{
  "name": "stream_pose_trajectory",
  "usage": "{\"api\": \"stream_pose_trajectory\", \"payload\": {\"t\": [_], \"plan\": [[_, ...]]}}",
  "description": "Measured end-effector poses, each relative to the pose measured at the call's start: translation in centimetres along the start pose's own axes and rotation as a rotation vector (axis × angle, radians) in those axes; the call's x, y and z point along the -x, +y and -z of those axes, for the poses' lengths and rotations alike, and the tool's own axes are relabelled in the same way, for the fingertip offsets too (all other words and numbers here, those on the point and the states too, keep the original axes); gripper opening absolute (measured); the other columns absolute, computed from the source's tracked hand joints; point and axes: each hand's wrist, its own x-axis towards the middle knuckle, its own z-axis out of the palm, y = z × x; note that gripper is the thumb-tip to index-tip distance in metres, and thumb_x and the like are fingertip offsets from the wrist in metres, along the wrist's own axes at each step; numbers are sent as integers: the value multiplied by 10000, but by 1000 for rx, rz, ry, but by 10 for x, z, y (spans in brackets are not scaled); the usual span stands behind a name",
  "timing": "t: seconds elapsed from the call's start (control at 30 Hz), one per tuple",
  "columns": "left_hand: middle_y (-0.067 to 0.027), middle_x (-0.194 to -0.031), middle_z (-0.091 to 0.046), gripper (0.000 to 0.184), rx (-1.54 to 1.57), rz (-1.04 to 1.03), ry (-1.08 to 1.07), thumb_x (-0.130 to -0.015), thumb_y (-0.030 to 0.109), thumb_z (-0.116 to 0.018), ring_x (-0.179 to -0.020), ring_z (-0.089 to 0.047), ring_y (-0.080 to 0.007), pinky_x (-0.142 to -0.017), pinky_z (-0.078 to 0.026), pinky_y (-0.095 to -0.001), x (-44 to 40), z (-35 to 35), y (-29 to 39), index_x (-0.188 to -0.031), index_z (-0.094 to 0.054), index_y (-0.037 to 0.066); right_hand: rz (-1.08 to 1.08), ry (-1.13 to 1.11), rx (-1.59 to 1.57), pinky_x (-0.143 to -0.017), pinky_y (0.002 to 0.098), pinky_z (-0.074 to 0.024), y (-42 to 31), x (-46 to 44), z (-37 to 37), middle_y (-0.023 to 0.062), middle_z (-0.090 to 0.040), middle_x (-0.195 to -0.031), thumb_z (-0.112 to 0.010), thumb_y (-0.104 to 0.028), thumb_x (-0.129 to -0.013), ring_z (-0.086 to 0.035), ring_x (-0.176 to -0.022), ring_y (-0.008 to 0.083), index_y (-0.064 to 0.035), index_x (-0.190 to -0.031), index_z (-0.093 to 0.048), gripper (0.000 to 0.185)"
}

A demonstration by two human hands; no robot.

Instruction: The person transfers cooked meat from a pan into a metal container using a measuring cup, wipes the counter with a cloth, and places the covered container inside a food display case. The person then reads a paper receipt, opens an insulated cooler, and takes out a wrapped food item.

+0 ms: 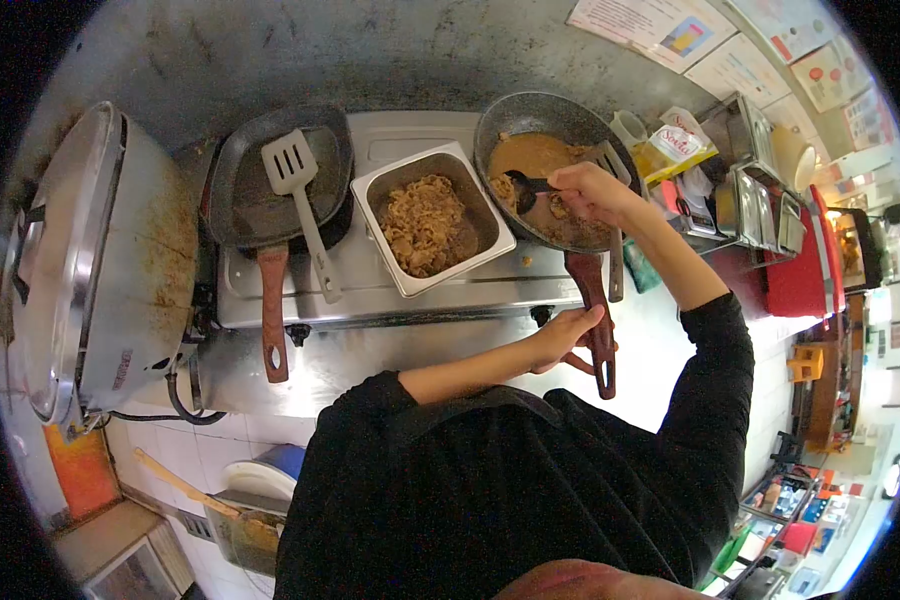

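My left hand (567,340) is closed around the brown handle of a dark speckled frying pan (497,122), which sits on the right side of the stove. Inside the pan lie brown liquid (540,153) and some pieces of meat. My right hand (595,195) grips a black ladle (523,192), its bowl down in the liquid at the pan's left side. A grey slotted spatula (610,163) leans in the same pan, partly hidden behind my right hand. Just left of the pan, a steel container (483,262) holds a heap of cooked sliced meat (427,225).
On the stove's left side stands a square pan (232,205) with a slotted spatula (290,165) across it. A large lidded metal cooker (140,260) is at far left. At right are a yellow packet (675,150), metal containers (745,210) and a red box (805,265).
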Motion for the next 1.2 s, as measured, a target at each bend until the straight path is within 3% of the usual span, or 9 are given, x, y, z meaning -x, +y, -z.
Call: {"api": "stream_pose_trajectory", "payload": {"t": [0.1,0.2,0.3,0.6,0.73,0.8,1.0,1.1,1.2], "plan": [[-133,-1019,-585,496,2,13,4,-876,528,-375,-1019,-553,-240,-688,-533,-487,0,0,1,-1079,-484,89,-10,71,-134,-383,205,-205,-13,1,-16,-81,-350,-547,-517,-193,-860,-282,-438,36,-126,-651,-463,226],[-127,-1018,-583,499,11,13,0,-874,530,-382,-1025,-550,-239,-690,-533,-489,0,1,1,-1080,-483,86,-23,40,-188,-357,213,-274,-13,-5,-7,-38,-470,-550,-574,-225,-830,-374,-408,57,-65,-792,-615,170],[-119,-1019,-580,506,20,-2,-8,-870,532,-388,-1032,-547,-240,-692,-533,-491,-1,2,0,-1081,-482,82,48,88,8,-371,211,-280,-11,-5,-5,-35,-478,-568,-582,-231,-830,-371,-416,57,-37,-844,-616,197],[-114,-1010,-585,524,8,-11,-9,-868,541,-384,-1022,-554,-232,-691,-534,-486,1,0,2,-1084,-480,74,124,92,-81,-416,189,-225,-43,23,-13,-73,-391,-556,-562,-194,-850,-322,-466,28,-27,-976,-595,212],[-118,-1000,-594,532,-8,-15,-4,-860,557,-383,-1012,-559,-230,-692,-532,-484,1,0,2,-1083,-482,84,518,167,586,-432,250,-337,-67,30,-61,-12,-444,-537,-552,-186,-844,-449,-464,131,-16,-955,-590,207],[-101,-979,-584,564,-5,-4,-9,-833,591,-401,-971,-571,-211,-724,-520,-490,2,-1,2,-1075,-468,86,978,254,948,-464,298,-409,-48,25,-92,39,-498,-561,-545,-170,-831,-525,-506,207,-18,-939,-597,193],[-93,-980,-585,606,23,0,5,-804,620,-426,-955,-578,-202,-731,-515,-490,5,1,4,-1078,-464,82,824,124,1348,-603,367,-490,-61,48,-126,116,-620,-809,-550,-136,-780,-601,-707,280,-50,-919,-625,180],[-89,-1001,-586,575,25,12,5,-812,608,-426,-1011,-557,-220,-729,-506,-514,3,3,2,-1084,-478,105,941,275,1155,-614,367,-484,-56,33,-103,133,-621,-801,-539,-139,-798,-605,-707,286,-18,-896,-608,171],[-95,-993,-587,562,22,8,10,-826,594,-417,-985,-567,-213,-722,-512,-501,6,1,4,-1077,-473,94,631,422,892,-620,393,-466,-82,39,-72,174,-593,-736,-514,-159,-822,-592,-684,318,-3,-877,-595,184]]}}
